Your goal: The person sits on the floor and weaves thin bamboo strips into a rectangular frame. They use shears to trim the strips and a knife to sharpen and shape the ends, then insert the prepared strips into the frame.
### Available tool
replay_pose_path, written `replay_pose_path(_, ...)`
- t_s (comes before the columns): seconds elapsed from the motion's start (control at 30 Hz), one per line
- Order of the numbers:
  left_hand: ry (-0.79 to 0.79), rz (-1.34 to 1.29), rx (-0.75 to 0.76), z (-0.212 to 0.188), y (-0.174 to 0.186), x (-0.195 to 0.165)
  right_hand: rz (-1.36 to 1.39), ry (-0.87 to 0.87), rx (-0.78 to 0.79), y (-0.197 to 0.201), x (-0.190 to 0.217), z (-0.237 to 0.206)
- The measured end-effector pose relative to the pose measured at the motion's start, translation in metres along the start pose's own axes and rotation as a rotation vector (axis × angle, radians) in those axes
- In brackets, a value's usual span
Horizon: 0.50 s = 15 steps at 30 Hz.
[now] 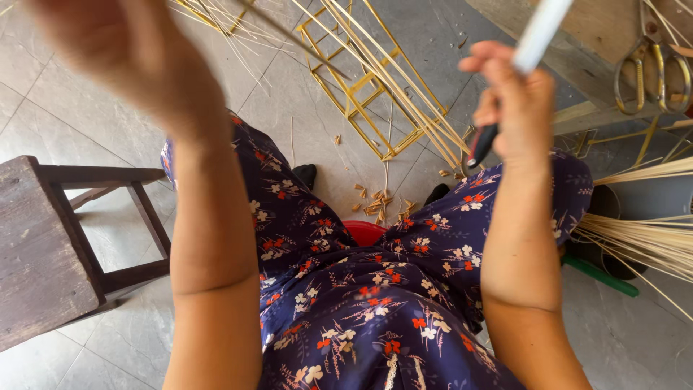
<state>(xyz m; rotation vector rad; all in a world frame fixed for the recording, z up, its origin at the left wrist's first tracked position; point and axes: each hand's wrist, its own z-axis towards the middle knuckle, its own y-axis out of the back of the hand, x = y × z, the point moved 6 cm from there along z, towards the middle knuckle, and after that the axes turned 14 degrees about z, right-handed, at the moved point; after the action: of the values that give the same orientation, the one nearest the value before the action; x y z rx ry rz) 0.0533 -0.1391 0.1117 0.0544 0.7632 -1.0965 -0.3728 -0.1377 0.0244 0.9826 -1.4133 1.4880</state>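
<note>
The right hand [516, 108] is raised over the right knee and clenched around a knife [516, 76] with a black grip at the bottom and a pale, blurred blade that slants up toward the top edge of the view. The left hand [119, 50] is lifted high at the upper left and is heavily blurred; a thin dark bamboo strip [307, 49] runs from it toward the middle of the view, so the hand seems to be grasping that strip, though the fingers themselves cannot be made out.

The person sits with both forearms over a dark blue dress [361, 303] printed with red and white flowers. Between the knees a red stool edge [363, 232] shows. On the grey tiled floor [43, 108] ahead of the feet lies a yellow frame [361, 94] built of thin sticks, with several long loose splints lying across it. Small cut-off chips [375, 202] are scattered on the floor just in front of the red edge.

At the left stands a dark wooden stool [43, 245]. At the upper right, a pair of scissors [650, 68] with brass-coloured handles rests on a wooden table [606, 29]. Below that, at the right edge, a bundle of pale splints [642, 238] fans out of a dark container, near a green bar on the floor.
</note>
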Motion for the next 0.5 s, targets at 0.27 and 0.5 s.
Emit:
replay_pose_path(0.27,0.498,-0.274,-0.104,0.015,0.11,0.001,-0.316,-0.238,0.276,-0.066,-0.026,-0.08)
replay_pose_path(0.5,0.724,-0.275,-0.048,-0.033,0.103,0.025,0.028,-0.013,-0.049,-0.025,-0.007,-0.135)
